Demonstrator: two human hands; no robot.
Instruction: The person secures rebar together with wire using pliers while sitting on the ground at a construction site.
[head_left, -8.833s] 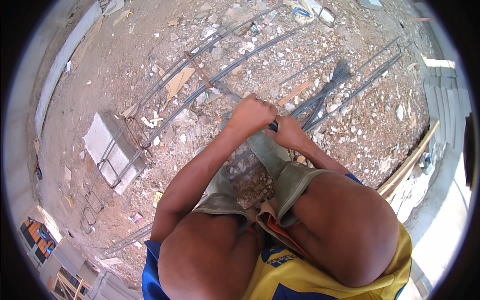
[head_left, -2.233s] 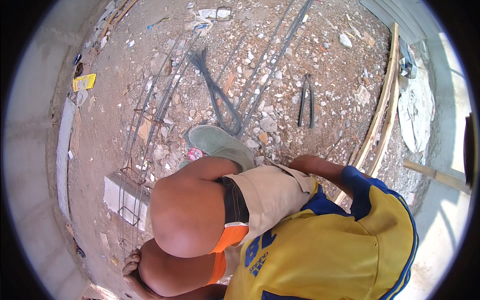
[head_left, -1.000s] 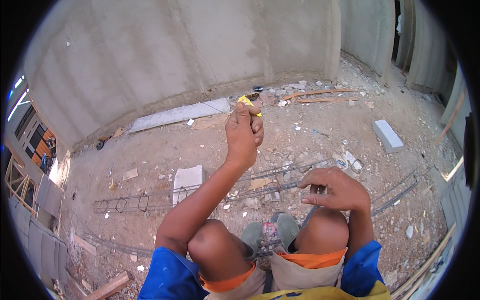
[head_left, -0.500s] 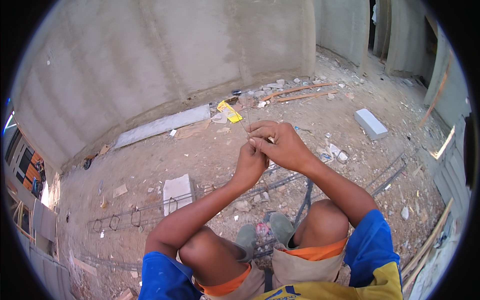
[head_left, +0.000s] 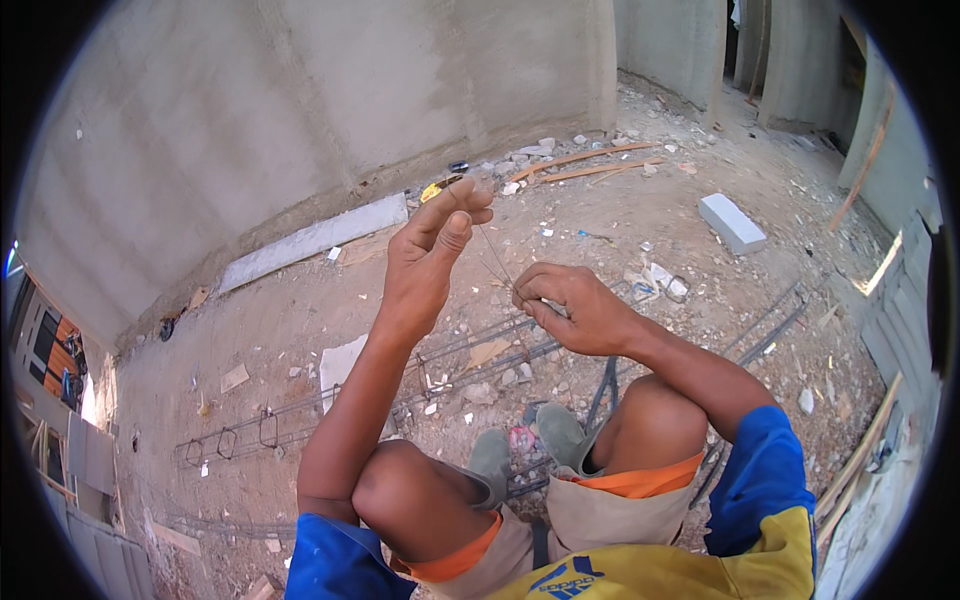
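Note:
Thin wire (head_left: 496,254) slants up from the fingertips of my right hand (head_left: 568,308), which pinches it in front of my body. Higher and to the left, my left hand (head_left: 425,258) is raised with its thumb apart from the partly bent fingers. The wire's upper end reaches close to those fingers; whether they touch it I cannot tell. Below both hands a long rebar cage (head_left: 455,350) with square stirrups (head_left: 268,428) lies across the ground, partly hidden by my left forearm.
A pale block (head_left: 342,368) lies by the cage, behind my left forearm. Another block (head_left: 733,223) is at the right. Along the wall (head_left: 330,110) lie a long grey slab (head_left: 315,240) and wooden strips (head_left: 590,160). Rubble covers the dirt around my boots (head_left: 556,435).
My hands have come apart. The left moved up and to the left and its fingers opened out; the right dropped slightly, still pinching the wire.

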